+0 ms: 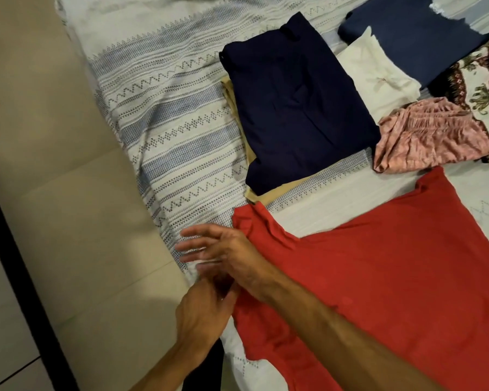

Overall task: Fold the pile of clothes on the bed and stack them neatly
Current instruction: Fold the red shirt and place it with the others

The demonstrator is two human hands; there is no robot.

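Observation:
A red garment (pixel 384 277) lies spread flat on the patterned bed cover (pixel 175 131) at the lower right. My right hand (pixel 223 252) hovers with blurred, spread fingers just left of the garment's sleeve edge, holding nothing. Below it, my left hand (pixel 203 314) reaches to the garment's left edge; its fingertips lie under my right wrist, so any grip is hidden. Farther up, folded navy trousers (pixel 294 108) sit on a folded beige garment (pixel 268 193).
Beside the navy stack lie a folded white piece (pixel 378 77) and a crumpled pink garment (pixel 432 136). A dark blue cloth (pixel 415 32) and a floral cloth (pixel 480 80) fill the far right. A padded beige bed frame (pixel 68 193) borders the left, with tiled floor (pixel 0 306) beyond.

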